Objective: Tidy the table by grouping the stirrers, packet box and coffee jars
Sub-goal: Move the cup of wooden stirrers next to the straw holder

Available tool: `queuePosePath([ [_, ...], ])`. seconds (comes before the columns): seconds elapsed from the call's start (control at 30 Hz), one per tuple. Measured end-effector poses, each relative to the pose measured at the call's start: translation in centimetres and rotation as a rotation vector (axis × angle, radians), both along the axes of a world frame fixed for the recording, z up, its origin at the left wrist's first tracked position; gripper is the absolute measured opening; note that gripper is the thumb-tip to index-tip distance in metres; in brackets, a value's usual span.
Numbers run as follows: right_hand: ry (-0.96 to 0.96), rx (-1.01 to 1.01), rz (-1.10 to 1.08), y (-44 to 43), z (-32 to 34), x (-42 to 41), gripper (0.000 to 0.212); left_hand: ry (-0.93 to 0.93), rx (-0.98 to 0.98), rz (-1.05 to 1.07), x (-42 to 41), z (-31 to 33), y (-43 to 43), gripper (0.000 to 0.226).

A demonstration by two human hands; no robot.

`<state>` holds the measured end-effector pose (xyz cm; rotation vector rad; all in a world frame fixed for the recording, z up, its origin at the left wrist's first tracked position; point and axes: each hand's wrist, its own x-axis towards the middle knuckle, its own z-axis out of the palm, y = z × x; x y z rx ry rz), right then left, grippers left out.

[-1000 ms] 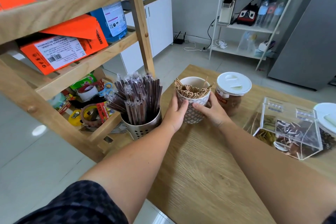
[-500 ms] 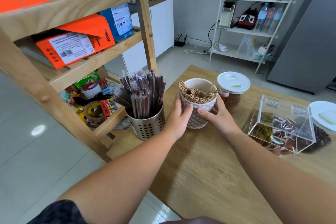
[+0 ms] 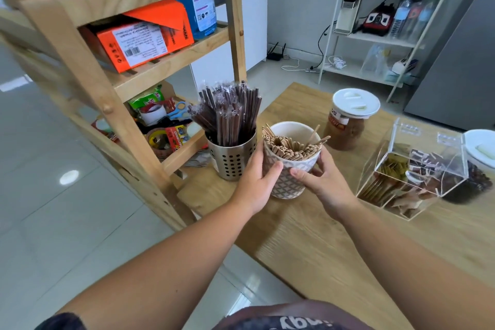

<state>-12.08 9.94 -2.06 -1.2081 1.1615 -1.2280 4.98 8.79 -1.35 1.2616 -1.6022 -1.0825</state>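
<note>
A white patterned cup (image 3: 286, 182) full of wooden stirrers stands on the wooden table (image 3: 316, 244). My left hand (image 3: 255, 182) wraps its left side and my right hand (image 3: 321, 182) its right side. Just to its left, touching my left hand, a perforated steel holder (image 3: 231, 161) holds wrapped brown stirrers. Behind the cup is a coffee jar (image 3: 348, 118) with a white lid. To the right sits a clear acrylic packet box (image 3: 417, 169) with sachets inside, and a second white-lidded jar (image 3: 479, 166) is partly hidden behind it at the frame edge.
A wooden shelf rack (image 3: 115, 83) with orange boxes, tape and scissors stands hard against the table's left end. A white wire shelf (image 3: 380, 35) with an oven and bottles is across the tiled floor, beside a grey fridge (image 3: 460, 61).
Both hands have slid the cup of wooden stirrers toward me and slightly left, away from the coffee jar. The view has shifted, so the rack looks closer.
</note>
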Motion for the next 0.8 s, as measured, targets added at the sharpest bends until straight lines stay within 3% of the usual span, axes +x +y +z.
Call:
queuePosePath([
  [0.17,-0.010,0.007,0.014,1.4,-0.3,1.5,0.073,-0.006,-0.004,0.052,1.7,-1.0,1.3,0.055],
  [0.37,-0.014,0.008,0.008,2.1,-0.6,2.8,0.071,-0.005,0.015,0.058,3.1,-1.8,1.7,0.068],
  [0.8,-0.023,0.048,-0.011,2.2,-0.6,4.2,0.083,0.072,0.108,0.079,3.8,-1.8,1.9,0.072],
])
